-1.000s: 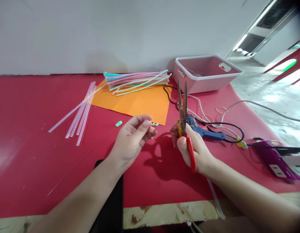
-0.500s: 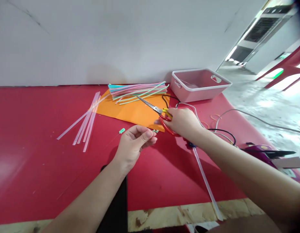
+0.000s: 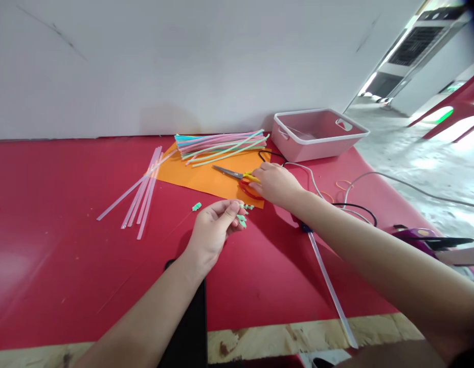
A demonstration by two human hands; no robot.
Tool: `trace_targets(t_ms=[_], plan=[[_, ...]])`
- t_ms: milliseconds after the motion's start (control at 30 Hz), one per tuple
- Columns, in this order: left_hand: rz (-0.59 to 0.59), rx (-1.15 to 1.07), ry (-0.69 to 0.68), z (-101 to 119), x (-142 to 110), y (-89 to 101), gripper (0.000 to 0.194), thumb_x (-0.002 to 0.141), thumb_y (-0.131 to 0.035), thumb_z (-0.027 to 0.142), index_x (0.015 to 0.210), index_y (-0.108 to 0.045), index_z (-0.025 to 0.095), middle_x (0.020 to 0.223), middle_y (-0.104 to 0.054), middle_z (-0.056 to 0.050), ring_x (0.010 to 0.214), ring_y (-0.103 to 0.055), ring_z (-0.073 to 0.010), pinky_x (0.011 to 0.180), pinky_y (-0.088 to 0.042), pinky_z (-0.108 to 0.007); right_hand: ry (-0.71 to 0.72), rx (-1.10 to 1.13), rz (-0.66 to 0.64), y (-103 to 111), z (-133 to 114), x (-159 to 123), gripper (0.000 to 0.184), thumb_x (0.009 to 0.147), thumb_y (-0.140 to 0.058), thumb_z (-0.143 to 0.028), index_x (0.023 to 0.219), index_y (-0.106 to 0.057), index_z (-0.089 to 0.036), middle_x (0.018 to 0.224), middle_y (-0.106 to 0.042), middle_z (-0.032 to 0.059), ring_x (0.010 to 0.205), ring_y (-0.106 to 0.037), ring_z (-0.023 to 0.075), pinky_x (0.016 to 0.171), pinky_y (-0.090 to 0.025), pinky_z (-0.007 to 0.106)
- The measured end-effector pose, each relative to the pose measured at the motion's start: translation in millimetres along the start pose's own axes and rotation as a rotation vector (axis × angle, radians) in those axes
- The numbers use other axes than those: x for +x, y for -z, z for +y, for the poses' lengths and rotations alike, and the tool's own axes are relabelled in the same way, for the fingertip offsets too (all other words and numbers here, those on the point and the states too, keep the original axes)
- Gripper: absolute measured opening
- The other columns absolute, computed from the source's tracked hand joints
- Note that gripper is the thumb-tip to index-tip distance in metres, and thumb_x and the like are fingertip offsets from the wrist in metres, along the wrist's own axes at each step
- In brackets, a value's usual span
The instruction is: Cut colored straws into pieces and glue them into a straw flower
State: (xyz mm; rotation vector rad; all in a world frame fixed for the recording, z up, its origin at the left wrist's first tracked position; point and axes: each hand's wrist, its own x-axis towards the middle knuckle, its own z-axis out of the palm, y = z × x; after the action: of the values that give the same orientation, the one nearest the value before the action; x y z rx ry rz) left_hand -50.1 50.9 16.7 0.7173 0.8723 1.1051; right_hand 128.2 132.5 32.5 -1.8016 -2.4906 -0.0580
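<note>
My left hand is closed in a pinch at the middle of the red table. Small mint-green pieces show at its fingertips, and a few more lie just beyond them. My right hand has its fingers at the handles of a pair of scissors with red and yellow grips. The scissors lie low over an orange sheet, blades pointing left and slightly parted. Left of my left hand is another small green piece on the table.
A bundle of pastel pipe cleaners rests on the orange sheet. Several translucent sticks lie to the left. A pink basket stands at the back right. Cables and a clear stick in a dark-ended tool are near my right forearm.
My right hand has lowered the scissors onto or just over the orange sheet, and they now lie flatter. My left hand has turned slightly, showing more green pieces at its fingers.
</note>
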Motion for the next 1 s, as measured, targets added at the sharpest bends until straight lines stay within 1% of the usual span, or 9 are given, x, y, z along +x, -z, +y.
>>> trace_targets(t_ms=[67, 133, 167, 267, 367, 500, 700, 867, 1000], plan=[[0.013, 0.016, -0.005, -0.5, -0.5, -0.2, 0.02, 0.073, -0.078, 0.031, 0.079, -0.071, 0.013, 0.069, -0.067, 0.0, 0.051, -0.053, -0.0034, 0.056, -0.05, -0.016, 0.042, 0.075, 0.1, 8.1, -6.1, -20.6, 0.03, 0.097, -0.042, -0.03, 0.103, -0.066, -0.013, 0.105, -0.067, 0.0145, 0.101, -0.062, 0.0239, 0.087, -0.045, 0.032], [0.006, 0.027, -0.004, -1.0, -1.8, -1.0, 0.019, 0.072, -0.078, 0.03, 0.081, -0.072, 0.014, 0.074, -0.07, -0.001, 0.053, -0.054, -0.0038, 0.057, -0.051, -0.017, 0.126, 0.341, 0.28, 15.4, -14.6, -44.9, 0.024, 0.096, -0.045, -0.028, 0.098, -0.066, -0.015, 0.096, -0.069, 0.0097, 0.09, -0.064, 0.0189, 0.081, -0.048, 0.029], [-0.007, 0.03, -0.008, -1.4, -2.8, -1.8, 0.019, 0.072, -0.079, 0.03, 0.082, -0.073, 0.015, 0.075, -0.07, -0.001, 0.055, -0.055, -0.0042, 0.059, -0.051, -0.017, 0.169, 0.459, 0.323, 17.9, -19.1, -57.0, 0.02, 0.094, -0.049, -0.027, 0.096, -0.066, -0.017, 0.093, -0.069, 0.0078, 0.085, -0.064, 0.0173, 0.077, -0.049, 0.027], [-0.065, 0.06, -0.041, -2.4, -6.6, -4.8, 0.018, 0.072, -0.079, 0.03, 0.081, -0.073, 0.016, 0.077, -0.071, -0.002, 0.063, -0.06, -0.0062, 0.066, -0.053, -0.019, 0.186, 0.656, 0.384, 19.9, -30.4, -85.9, 0.013, 0.09, -0.055, -0.023, 0.095, -0.066, -0.019, 0.091, -0.071, 0.006, 0.082, -0.066, 0.0164, 0.076, -0.052, 0.029], [-0.093, 0.085, -0.088, -3.7, -9.7, -7.5, 0.016, 0.072, -0.079, 0.029, 0.08, -0.073, 0.017, 0.078, -0.072, -0.001, 0.069, -0.064, -0.0082, 0.071, -0.054, -0.021, 0.191, 0.747, 0.451, 16.0, -35.5, -100.2, 0.014, 0.087, -0.054, -0.017, 0.095, -0.067, -0.018, 0.09, -0.071, 0.0065, 0.081, -0.067, 0.016, 0.075, -0.054, 0.029], [-0.107, 0.137, -0.144, -4.9, -10.1, -8.7, 0.014, 0.072, -0.079, 0.024, 0.08, -0.07, 0.017, 0.079, -0.07, 0.0, 0.073, -0.065, -0.009, 0.073, -0.054, -0.021, 0.183, 0.786, 0.462, 10.4, -35.3, -105.6, 0.015, 0.085, -0.057, -0.019, 0.096, -0.068, -0.019, 0.09, -0.072, 0.0061, 0.076, -0.068, 0.0151, 0.071, -0.056, 0.028], [-0.161, 0.299, -0.205, -1.1, -11.0, -9.9, 0.018, 0.072, -0.077, 0.018, 0.076, -0.059, 0.018, 0.074, -0.065, 0.001, 0.07, -0.064, -0.0103, 0.066, -0.052, -0.021, 0.215, 0.829, 0.466, 4.4, -29.2, -109.4, 0.01, 0.086, -0.065, -0.023, 0.094, -0.07, -0.021, 0.089, -0.074, 0.0059, 0.078, -0.069, 0.0159, 0.072, -0.057, 0.028], [-0.217, 0.359, -0.268, 0.5, -13.8, -8.6, 0.022, 0.075, -0.074, 0.015, 0.081, -0.053, 0.02, 0.075, -0.067, 0.001, 0.071, -0.066, -0.0104, 0.07, -0.052, -0.021, 0.189, 0.953, 0.428, 2.6, -23.9, -108.8, 0.006, 0.083, -0.069, -0.023, 0.089, -0.071, -0.022, 0.082, -0.074, 0.0028, 0.073, -0.068, 0.0143, 0.067, -0.056, 0.026], [-0.218, 0.38, -0.291, -0.4, -16.2, -7.1, 0.021, 0.077, -0.072, 0.014, 0.084, -0.053, 0.021, 0.077, -0.069, 0.002, 0.073, -0.067, -0.0098, 0.071, -0.053, -0.019, 0.18, 1.069, 0.419, 4.2, -25.1, -108.8, 0.006, 0.082, -0.07, -0.02, 0.087, -0.071, -0.021, 0.082, -0.073, 0.0026, 0.071, -0.067, 0.0129, 0.064, -0.055, 0.025]])
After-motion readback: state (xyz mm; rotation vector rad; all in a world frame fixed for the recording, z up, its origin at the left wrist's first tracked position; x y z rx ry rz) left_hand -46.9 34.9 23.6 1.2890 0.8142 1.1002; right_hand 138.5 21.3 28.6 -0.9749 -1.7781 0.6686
